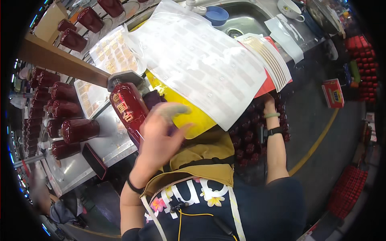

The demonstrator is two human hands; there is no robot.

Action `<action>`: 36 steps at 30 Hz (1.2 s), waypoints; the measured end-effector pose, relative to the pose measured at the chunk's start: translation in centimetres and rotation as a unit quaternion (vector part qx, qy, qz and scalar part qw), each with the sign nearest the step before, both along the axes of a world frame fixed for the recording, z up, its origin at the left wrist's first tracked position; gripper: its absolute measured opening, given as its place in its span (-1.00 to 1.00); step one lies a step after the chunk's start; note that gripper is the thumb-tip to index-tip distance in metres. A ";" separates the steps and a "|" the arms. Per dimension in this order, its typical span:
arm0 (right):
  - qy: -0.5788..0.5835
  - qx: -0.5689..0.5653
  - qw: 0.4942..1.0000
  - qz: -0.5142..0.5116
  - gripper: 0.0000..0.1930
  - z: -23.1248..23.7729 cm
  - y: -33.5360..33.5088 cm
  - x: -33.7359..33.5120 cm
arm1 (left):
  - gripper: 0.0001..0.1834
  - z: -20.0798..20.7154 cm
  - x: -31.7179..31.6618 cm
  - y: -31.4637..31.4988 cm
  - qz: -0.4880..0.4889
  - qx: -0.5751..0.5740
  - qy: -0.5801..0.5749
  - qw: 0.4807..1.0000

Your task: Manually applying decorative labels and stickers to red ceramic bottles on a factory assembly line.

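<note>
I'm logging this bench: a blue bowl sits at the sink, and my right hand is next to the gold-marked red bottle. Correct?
No, the head view shows your left hand next to the gold-marked red bottle; the blue bowl does sit at the sink.

"What sort of place do you see through the rig?"
"A workshop: from my distant seat I see dark-red bottles (pixel 81 130) in rows on a metal bench (pixel 72 172) left of the left fingers (pixel 176 109), printed sheets (pixel 116 56) and a sink (pixel 255 21) beyond them."
</note>
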State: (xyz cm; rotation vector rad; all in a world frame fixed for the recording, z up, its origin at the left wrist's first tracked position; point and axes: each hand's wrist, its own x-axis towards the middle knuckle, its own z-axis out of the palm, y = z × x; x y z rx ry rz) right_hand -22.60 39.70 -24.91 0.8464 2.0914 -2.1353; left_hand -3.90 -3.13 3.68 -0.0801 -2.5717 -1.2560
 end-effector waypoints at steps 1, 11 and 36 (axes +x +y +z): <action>-0.007 0.020 1.000 0.014 -0.70 0.4 -0.2 0.3 | -0.60 -1.3 -0.4 1.8 -0.087 0.031 -0.009 0.996; -0.041 -0.061 0.949 0.306 -0.77 12.7 -10.0 12.4 | -0.91 -9.6 -3.3 10.9 -0.262 -0.338 0.116 0.897; 0.048 -0.091 0.988 0.118 -0.74 16.3 -12.5 12.2 | -0.25 -6.2 -12.7 7.0 -0.315 -0.053 -0.168 0.933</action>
